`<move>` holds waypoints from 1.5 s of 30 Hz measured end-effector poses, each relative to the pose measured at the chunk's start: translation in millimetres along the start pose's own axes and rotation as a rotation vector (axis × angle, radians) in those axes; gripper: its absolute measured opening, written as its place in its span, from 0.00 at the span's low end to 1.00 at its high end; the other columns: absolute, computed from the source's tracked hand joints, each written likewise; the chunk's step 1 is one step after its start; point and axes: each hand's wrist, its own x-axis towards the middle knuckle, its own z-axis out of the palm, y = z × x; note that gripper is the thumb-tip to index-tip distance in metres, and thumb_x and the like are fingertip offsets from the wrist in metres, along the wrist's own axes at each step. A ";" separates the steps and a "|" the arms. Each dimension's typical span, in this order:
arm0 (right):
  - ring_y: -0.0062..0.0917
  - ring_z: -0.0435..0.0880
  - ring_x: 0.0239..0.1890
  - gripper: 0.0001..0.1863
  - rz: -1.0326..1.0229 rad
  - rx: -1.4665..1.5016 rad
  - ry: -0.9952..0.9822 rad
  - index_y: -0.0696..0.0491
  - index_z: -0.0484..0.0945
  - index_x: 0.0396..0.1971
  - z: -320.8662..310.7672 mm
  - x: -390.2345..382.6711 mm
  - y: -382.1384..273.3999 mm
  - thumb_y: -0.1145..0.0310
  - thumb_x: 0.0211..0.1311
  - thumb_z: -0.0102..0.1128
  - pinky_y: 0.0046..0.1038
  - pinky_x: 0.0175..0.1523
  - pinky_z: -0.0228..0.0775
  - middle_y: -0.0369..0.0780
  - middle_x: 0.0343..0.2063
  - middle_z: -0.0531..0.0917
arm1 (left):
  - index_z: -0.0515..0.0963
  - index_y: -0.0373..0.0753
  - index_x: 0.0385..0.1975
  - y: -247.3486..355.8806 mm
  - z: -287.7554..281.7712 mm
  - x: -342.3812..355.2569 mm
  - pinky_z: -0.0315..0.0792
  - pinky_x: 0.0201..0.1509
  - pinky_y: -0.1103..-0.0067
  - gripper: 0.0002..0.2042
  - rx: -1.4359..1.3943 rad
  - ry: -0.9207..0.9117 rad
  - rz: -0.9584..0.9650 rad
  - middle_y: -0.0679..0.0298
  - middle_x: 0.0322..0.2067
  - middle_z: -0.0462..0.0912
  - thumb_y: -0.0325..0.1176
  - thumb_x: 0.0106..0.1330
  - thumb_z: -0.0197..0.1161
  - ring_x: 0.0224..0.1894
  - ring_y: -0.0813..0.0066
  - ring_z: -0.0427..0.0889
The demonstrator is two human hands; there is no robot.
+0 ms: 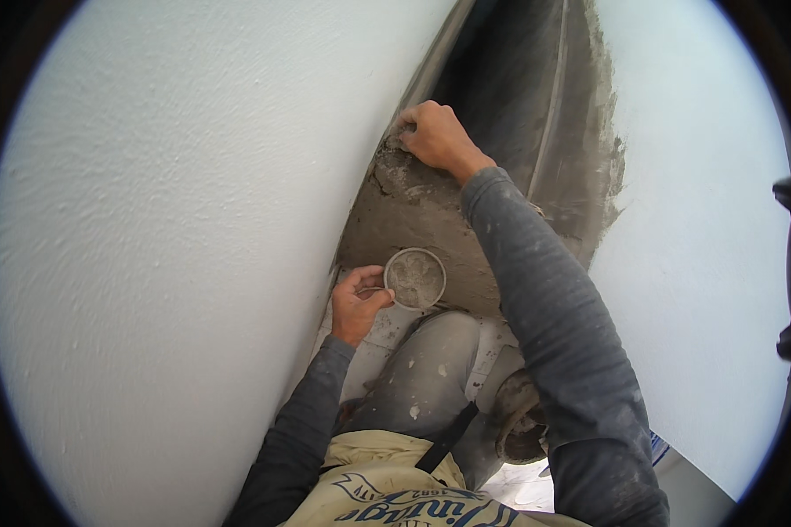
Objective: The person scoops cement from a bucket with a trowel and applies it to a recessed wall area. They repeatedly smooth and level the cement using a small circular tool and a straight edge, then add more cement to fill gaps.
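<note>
Grey paste [416,279] in round cup [444,279], gripped by left hand [358,303].

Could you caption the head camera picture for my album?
Left hand holding a round container of grey-brown mix, right hand at a rough grey-brown surface.

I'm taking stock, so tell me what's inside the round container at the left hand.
Inside the round container, gripped by the left hand, lies rough, grey-brown, mortar-like material. It covers the container's floor, which cannot be seen.
</note>
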 end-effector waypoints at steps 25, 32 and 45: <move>0.50 0.84 0.45 0.09 0.252 -0.702 -0.367 0.64 0.80 0.36 -61.2 -97.7 93.6 0.81 0.56 0.55 0.42 0.50 0.77 0.59 0.37 0.83 | 0.74 0.29 0.50 -3.8 3.3 -1.1 0.84 0.42 0.75 0.20 0.042 -0.010 0.006 0.54 0.41 0.82 0.20 0.56 0.65 0.41 0.70 0.84; 0.51 0.83 0.45 0.11 0.412 -0.649 -0.248 0.64 0.80 0.38 -61.7 -110.2 110.6 0.78 0.56 0.58 0.41 0.51 0.77 0.58 0.39 0.83 | 0.74 0.29 0.50 -5.4 3.2 -0.9 0.83 0.42 0.75 0.20 0.032 -0.024 0.008 0.54 0.41 0.81 0.21 0.56 0.65 0.41 0.70 0.83; 0.49 0.83 0.48 0.12 0.621 -0.679 -0.145 0.63 0.81 0.41 -71.5 -129.8 111.4 0.79 0.58 0.56 0.40 0.53 0.77 0.57 0.42 0.83 | 0.74 0.28 0.51 -4.4 1.8 0.3 0.84 0.42 0.74 0.21 0.036 -0.019 0.005 0.54 0.40 0.81 0.21 0.56 0.64 0.41 0.70 0.83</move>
